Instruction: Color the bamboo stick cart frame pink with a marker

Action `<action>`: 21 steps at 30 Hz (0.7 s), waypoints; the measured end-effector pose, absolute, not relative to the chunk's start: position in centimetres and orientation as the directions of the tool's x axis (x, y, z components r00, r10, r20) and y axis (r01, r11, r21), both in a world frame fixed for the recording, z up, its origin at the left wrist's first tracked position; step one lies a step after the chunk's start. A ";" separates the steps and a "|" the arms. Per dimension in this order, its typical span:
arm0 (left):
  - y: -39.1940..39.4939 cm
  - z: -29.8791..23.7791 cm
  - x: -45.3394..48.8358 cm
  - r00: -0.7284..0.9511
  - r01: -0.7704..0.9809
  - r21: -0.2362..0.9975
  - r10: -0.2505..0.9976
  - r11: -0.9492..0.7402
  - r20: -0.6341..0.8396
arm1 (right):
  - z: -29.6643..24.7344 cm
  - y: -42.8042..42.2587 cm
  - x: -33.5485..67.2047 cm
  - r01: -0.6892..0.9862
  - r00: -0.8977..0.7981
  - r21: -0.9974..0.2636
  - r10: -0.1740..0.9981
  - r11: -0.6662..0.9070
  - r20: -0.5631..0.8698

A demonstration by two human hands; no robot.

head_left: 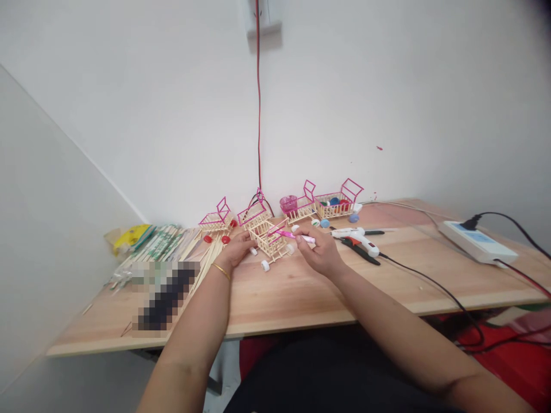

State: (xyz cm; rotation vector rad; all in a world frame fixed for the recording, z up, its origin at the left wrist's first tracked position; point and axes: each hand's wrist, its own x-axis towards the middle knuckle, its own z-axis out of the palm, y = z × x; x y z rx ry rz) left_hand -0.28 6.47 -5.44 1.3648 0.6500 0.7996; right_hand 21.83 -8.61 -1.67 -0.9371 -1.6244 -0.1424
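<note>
My left hand (237,249) is closed on the side of a small cart of pale wooden sticks (269,238), which has white bottle-cap wheels. Part of the cart's rim is pink. In my right hand (323,252) is a paintbrush (305,237) with a pink-smeared handle, its tip at the cart's upper rim. Behind stand more little stick carts with pink rims and handles: one at the left (216,221), one in the middle (253,217), and one at the right (340,205) holding coloured bottle caps. A pink-stained plastic cup (288,203) rests at another cart (300,211).
Right of my hands lie a hot glue gun (356,235) and black-handled pliers (361,252). A white power strip (477,242) with cables is farther right. Bundled sticks (166,246), a yellow packet (133,236) and red caps (225,240) are on the left.
</note>
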 end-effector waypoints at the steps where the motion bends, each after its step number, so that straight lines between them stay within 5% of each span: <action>1: 6.5 -5.5 -0.3 0.585 -0.118 0.993 0.810 0.027 0.047 | -1.7 -8.6 21.8 0.632 0.018 -0.388 0.488 0.671 0.873; 6: 6.2 -5.2 -0.3 0.605 -0.137 0.991 0.792 0.012 0.074 | -1.8 -8.5 21.7 0.631 -0.013 -0.387 0.508 0.672 0.861; 14: 6.1 -5.1 -0.4 0.631 -0.173 0.984 0.763 -0.035 0.138 | -1.8 -8.5 23.0 0.610 0.256 -0.534 0.491 0.586 0.832; 21: 5.8 -3.5 -2.4 0.537 -0.003 0.994 0.838 -0.112 0.096 | -1.4 -8.4 22.5 0.435 0.159 -0.588 0.585 0.682 0.795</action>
